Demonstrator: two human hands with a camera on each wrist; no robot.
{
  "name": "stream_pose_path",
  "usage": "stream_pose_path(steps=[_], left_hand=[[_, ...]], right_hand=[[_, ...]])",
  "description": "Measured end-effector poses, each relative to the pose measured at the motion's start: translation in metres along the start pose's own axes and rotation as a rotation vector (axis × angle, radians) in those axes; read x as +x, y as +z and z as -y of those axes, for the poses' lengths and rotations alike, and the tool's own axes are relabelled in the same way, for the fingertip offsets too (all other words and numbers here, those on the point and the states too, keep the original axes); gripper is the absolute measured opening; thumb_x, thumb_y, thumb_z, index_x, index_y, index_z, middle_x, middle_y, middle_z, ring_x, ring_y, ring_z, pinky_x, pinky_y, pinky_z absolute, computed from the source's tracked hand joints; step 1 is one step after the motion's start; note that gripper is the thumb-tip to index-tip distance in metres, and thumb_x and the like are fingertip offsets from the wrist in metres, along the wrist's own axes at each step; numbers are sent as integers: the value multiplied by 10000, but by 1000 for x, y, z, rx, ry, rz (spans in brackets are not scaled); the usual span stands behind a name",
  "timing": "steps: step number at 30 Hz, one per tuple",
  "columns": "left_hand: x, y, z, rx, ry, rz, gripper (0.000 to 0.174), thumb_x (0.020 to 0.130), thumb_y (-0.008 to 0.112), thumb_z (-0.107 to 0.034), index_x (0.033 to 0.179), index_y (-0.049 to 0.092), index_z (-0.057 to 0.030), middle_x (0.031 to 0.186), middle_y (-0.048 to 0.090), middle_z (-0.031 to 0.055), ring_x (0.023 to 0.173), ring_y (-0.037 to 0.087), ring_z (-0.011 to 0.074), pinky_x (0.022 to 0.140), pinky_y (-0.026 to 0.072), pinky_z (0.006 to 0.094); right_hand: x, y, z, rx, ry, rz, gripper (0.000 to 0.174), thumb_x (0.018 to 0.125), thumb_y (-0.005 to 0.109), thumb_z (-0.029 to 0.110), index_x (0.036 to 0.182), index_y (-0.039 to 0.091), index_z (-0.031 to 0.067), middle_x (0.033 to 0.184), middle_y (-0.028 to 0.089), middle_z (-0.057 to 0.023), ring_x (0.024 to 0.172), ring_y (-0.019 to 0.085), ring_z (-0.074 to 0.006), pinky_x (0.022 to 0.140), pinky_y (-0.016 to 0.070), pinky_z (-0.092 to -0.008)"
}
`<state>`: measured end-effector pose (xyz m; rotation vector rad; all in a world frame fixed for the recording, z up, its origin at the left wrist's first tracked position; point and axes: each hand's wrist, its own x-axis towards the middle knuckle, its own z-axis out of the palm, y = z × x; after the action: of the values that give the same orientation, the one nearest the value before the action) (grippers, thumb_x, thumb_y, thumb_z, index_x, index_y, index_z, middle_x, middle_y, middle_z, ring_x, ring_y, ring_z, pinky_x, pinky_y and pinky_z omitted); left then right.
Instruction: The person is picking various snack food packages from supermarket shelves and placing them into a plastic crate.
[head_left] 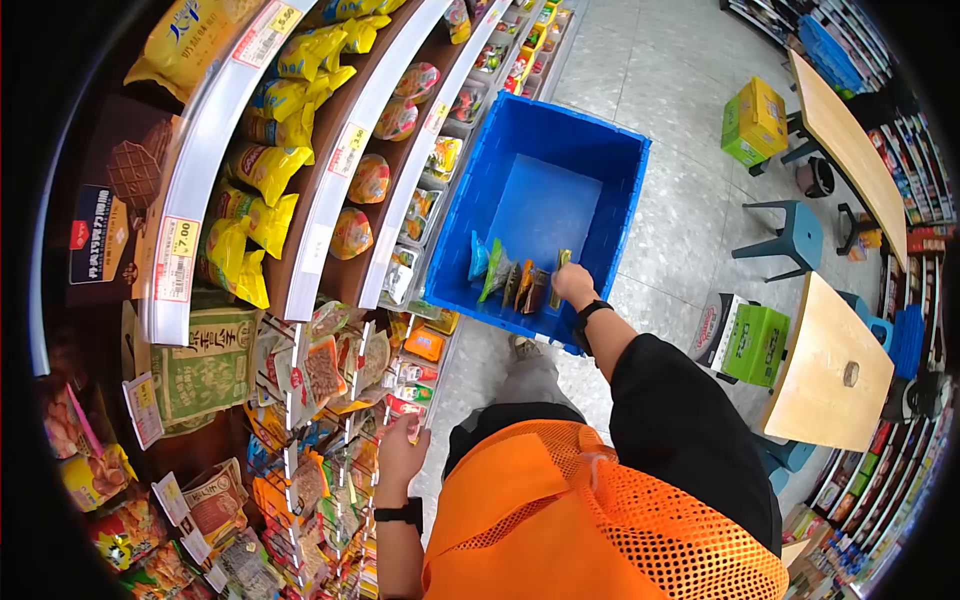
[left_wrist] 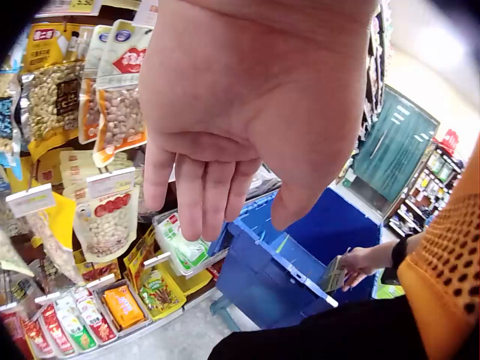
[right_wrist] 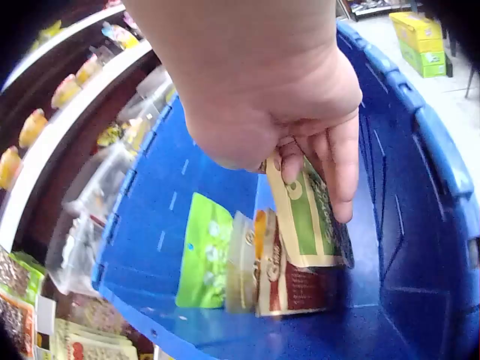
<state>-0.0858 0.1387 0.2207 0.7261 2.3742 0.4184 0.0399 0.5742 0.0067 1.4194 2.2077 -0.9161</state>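
My right hand (head_left: 574,287) pinches the top of a green and cream packet (right_wrist: 305,217) inside the blue crate (head_left: 628,190). Beside that packet, a brown packet (right_wrist: 289,289), a pale clear one (right_wrist: 241,266) and a bright green one (right_wrist: 205,251) stand in a row near the crate's near wall. A blue packet (head_left: 479,259) is at the row's left end in the head view. My left hand (left_wrist: 251,112) holds nothing; its fingers hang extended beside the shelf of hanging snack bags (left_wrist: 120,112).
Shelves with yellow bags (head_left: 265,170) and cups (head_left: 370,178) run along the left. To the right are blue stools (head_left: 795,235), wooden tables (head_left: 830,370), a green box (head_left: 757,345) and a yellow-green carton (head_left: 755,120) on the grey floor.
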Motion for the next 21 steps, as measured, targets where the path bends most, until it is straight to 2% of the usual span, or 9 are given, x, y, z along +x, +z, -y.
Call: stream_pose_path(steps=[5,8,9,14,15,17,18,19,21], left_hand=[[-30,8,5,-46,-91,24,342,847,753,-202,1123,643,-33,1062,716,149,953,709,296,825,554,407],[-43,12,-2,-50,-150,25,344,855,745,-200,1136,638,-35,1076,719,137,959,711,287,831,554,394],[-48,13,1,-71,-152,16,346,858,739,-196,1139,633,-26,1074,725,133,962,713,278,835,554,388],[-58,16,-2,-71,-206,31,328,863,730,-219,1124,649,-38,1081,721,140,963,708,307,832,552,414],[-59,17,1,-75,-210,33,328,863,730,-219,1124,649,-38,1081,721,140,963,708,307,832,552,414],[-60,16,5,-50,-179,5,332,862,732,-223,1124,650,-36,1083,720,144,959,709,308,829,554,415],[-60,12,3,-42,-184,0,323,857,738,-179,1131,649,-32,1080,723,136,963,715,286,835,555,391],[-59,8,-1,-41,-180,-5,323,857,738,-179,1131,649,-32,1080,723,136,963,715,286,835,555,391],[-55,-5,-7,-44,-159,-75,308,854,739,-176,1114,664,-30,1063,726,135,960,714,283,828,555,384]], right_hand=[[17,40,-9,-47,123,124,318,890,565,209,1070,741,14,1162,695,-217,1119,663,-360,926,546,-430],[33,68,-19,-66,102,191,332,887,571,217,1097,735,18,1180,688,-216,1127,660,-351,933,543,-431],[48,85,-27,63,169,274,350,887,579,241,1094,729,1,1153,695,-225,1102,671,-351,918,545,-436],[87,144,-54,6,-54,229,460,899,584,357,1080,709,-47,1109,699,-253,1068,684,-355,904,536,-450],[81,134,-49,1,-53,232,460,899,584,357,1080,709,-47,1109,699,-253,1068,684,-355,904,536,-450],[50,91,-15,234,158,403,544,883,598,438,1100,700,-50,1137,691,-255,1092,674,-351,920,525,-440],[35,72,-3,190,215,409,588,847,624,505,1121,709,-8,1155,689,-252,1112,663,-355,934,517,-428],[28,64,-3,193,212,404,588,847,624,505,1121,709,-8,1155,689,-252,1112,663,-355,934,517,-428],[17,50,1,29,-11,390,585,826,639,514,1179,705,52,1198,682,-228,1146,644,-361,957,507,-429]])
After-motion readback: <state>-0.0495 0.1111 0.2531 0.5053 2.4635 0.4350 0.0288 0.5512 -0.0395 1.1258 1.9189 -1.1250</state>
